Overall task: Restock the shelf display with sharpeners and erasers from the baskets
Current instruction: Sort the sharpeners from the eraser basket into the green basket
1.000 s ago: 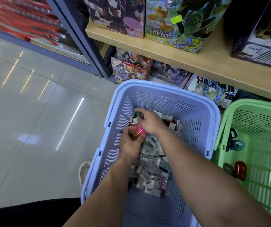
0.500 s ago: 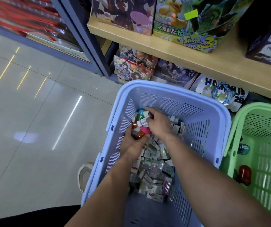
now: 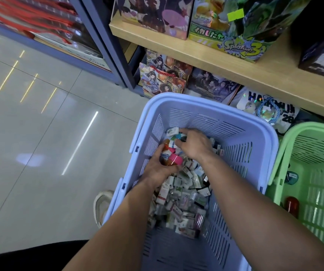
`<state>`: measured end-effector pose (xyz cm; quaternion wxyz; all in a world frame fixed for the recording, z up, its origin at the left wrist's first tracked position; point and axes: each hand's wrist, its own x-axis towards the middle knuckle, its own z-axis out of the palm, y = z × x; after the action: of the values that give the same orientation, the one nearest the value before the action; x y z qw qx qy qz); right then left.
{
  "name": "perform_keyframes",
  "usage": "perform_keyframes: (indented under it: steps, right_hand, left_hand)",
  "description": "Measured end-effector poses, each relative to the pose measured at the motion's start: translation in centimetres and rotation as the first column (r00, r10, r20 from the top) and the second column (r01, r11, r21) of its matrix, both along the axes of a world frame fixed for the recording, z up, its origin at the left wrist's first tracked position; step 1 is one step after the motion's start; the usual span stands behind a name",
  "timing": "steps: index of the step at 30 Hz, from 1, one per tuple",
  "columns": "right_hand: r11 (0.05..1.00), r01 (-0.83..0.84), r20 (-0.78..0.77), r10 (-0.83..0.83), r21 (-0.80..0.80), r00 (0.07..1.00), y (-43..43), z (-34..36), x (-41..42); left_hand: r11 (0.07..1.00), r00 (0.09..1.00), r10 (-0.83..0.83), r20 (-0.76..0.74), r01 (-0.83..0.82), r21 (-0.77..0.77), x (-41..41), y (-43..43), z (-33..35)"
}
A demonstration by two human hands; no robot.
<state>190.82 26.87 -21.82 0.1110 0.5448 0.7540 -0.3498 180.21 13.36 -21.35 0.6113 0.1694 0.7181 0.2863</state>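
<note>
inside the blue basket point(image 3: 196, 100), left hand point(image 3: 157, 169) grips sharpeners point(image 3: 173, 160); right hand point(image 3: 194, 145) pinches one more. lift slowly so none fall.

Bright, even indoor light from overhead. Ceiling lamps glare as thin white and yellow streaks on the glossy floor tiles point(image 3: 30, 182). The upper right corner is dark. Wide-angle distortion bends the wooden shelf point(image 3: 216, 65); fine detail is soft.

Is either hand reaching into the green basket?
No, the left hand, gripping sharpeners, and the right hand are both inside the blue basket.
</note>
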Motion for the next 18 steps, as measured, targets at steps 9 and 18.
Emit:
perform_keyframes:
  steps: [9,18]
  right_hand:
    - [0.975,0.119,-0.122,-0.144,-0.187,0.982,-0.4,-0.5,1.0]
    - [0.962,0.069,-0.133,-0.108,-0.264,0.985,0.3,-0.3,0.9]
  left_hand:
    - [1.000,0.999,0.001,-0.037,-0.001,0.005,0.5,0.0,0.3]
    - [1.000,0.999,-0.021,0.029,0.021,0.022,-0.2,0.1,-0.7]
